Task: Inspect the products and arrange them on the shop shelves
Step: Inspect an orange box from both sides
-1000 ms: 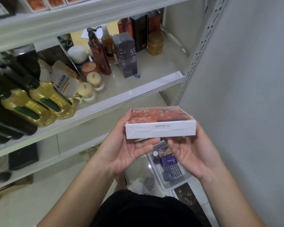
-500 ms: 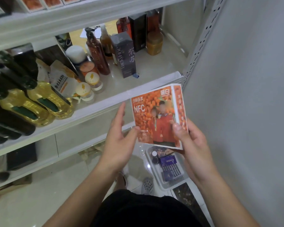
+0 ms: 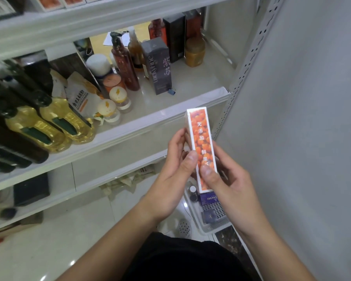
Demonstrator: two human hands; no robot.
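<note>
We hold the orange box [image 3: 201, 142] upright in both hands, its narrow fruit-printed side turned toward us, in front of the edge of the middle shelf [image 3: 150, 122] and off its surface. Our left hand [image 3: 176, 169] grips the box's left side, thumb pressed on the printed face and fingers curled behind, and our right hand [image 3: 229, 179] grips the lower right side likewise. On the shelf, yellow oil bottles [image 3: 49, 126] lie at left and a dark carton [image 3: 158, 67] stands further back; a clear basket [image 3: 213, 226] sits on the floor below the box.
</note>
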